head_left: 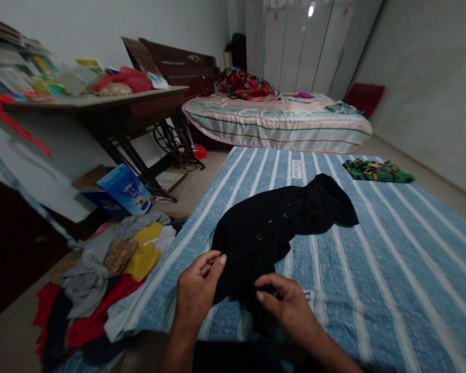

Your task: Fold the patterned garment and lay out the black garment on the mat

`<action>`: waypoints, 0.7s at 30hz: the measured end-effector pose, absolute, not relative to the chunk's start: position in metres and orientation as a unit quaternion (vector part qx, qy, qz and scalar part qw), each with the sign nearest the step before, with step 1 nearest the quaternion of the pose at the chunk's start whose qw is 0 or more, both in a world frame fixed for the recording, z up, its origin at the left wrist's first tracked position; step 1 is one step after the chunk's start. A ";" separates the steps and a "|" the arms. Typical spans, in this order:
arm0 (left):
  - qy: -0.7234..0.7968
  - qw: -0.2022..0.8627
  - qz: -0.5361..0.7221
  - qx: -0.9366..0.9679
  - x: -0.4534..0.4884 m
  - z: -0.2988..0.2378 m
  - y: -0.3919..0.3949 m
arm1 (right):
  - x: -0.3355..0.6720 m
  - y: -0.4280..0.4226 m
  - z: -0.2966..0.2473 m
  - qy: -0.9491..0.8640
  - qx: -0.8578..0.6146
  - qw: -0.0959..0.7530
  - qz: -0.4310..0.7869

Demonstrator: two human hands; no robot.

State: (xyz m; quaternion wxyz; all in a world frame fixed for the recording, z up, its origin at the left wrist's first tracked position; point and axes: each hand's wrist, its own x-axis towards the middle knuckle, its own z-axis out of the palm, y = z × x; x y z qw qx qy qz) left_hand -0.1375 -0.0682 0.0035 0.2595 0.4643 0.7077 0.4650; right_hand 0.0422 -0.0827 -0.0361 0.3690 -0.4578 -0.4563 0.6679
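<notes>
A black garment (279,223) lies crumpled on a blue striped sheet (392,269) spread over the floor. My left hand (197,291) pinches the garment's near left edge between thumb and fingers. My right hand (289,303) is closed on the black cloth at the near edge, fingers curled over a fold. Both hands sit close together at the bottom of the view.
A heap of mixed clothes (104,274) lies to the left of the sheet. A green patterned cloth (376,171) rests at the sheet's far right. Beyond stand a bed (279,122), a cluttered sewing table (101,103) and a blue box (126,189).
</notes>
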 end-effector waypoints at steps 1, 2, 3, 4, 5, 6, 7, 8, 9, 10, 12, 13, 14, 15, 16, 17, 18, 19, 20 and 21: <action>0.706 0.258 0.464 0.468 -0.138 0.004 -0.068 | 0.042 -0.083 -0.037 -0.456 -0.458 0.370 0.667; 0.704 0.257 0.463 0.474 -0.138 0.004 -0.068 | 0.041 -0.083 -0.037 -0.457 -0.459 0.372 0.665; 0.701 0.260 0.459 0.480 -0.138 0.003 -0.068 | 0.040 -0.083 -0.038 -0.458 -0.459 0.374 0.663; 0.698 0.264 0.455 0.485 -0.139 0.003 -0.067 | 0.040 -0.083 -0.039 -0.459 -0.460 0.376 0.661; 0.696 0.269 0.452 0.488 -0.140 0.002 -0.067 | 0.039 -0.083 -0.040 -0.457 -0.460 0.378 0.661; 0.695 0.275 0.449 0.489 -0.141 0.001 -0.067 | 0.038 -0.083 -0.041 -0.455 -0.457 0.380 0.663; 0.695 0.281 0.447 0.488 -0.142 0.000 -0.067 | 0.036 -0.083 -0.042 -0.453 -0.453 0.381 0.667; 0.694 0.287 0.446 0.486 -0.142 -0.002 -0.067 | 0.035 -0.083 -0.043 -0.451 -0.447 0.382 0.671; 0.694 0.294 0.445 0.483 -0.143 -0.003 -0.067 | 0.034 -0.083 -0.044 -0.450 -0.443 0.382 0.675; 0.695 0.299 0.444 0.480 -0.144 -0.005 -0.067 | 0.033 -0.083 -0.045 -0.449 -0.441 0.381 0.677; 0.695 0.307 0.441 0.477 -0.144 -0.008 -0.067 | 0.031 -0.083 -0.047 -0.448 -0.440 0.379 0.680; 0.696 0.308 0.439 0.478 -0.143 -0.009 -0.068 | 0.030 -0.083 -0.047 -0.446 -0.442 0.379 0.681; 0.697 0.307 0.436 0.478 -0.142 -0.010 -0.068 | 0.029 -0.083 -0.047 -0.442 -0.443 0.377 0.683; 0.700 0.307 0.432 0.479 -0.141 -0.011 -0.069 | 0.027 -0.082 -0.047 -0.438 -0.444 0.376 0.685; 0.704 0.307 0.425 0.479 -0.140 -0.011 -0.069 | 0.025 -0.082 -0.047 -0.435 -0.445 0.375 0.688; 0.710 0.308 0.416 0.478 -0.139 -0.011 -0.070 | 0.023 -0.082 -0.046 -0.433 -0.444 0.374 0.690; 0.716 0.309 0.404 0.478 -0.138 -0.011 -0.070 | 0.020 -0.081 -0.045 -0.432 -0.441 0.373 0.693; 0.720 0.312 0.393 0.479 -0.137 -0.010 -0.070 | 0.017 -0.081 -0.044 -0.434 -0.435 0.370 0.697; 0.721 0.320 0.383 0.480 -0.136 -0.010 -0.070 | 0.014 -0.081 -0.043 -0.436 -0.429 0.366 0.702; 0.719 0.332 0.375 0.482 -0.136 -0.009 -0.070 | 0.010 -0.082 -0.043 -0.438 -0.422 0.360 0.707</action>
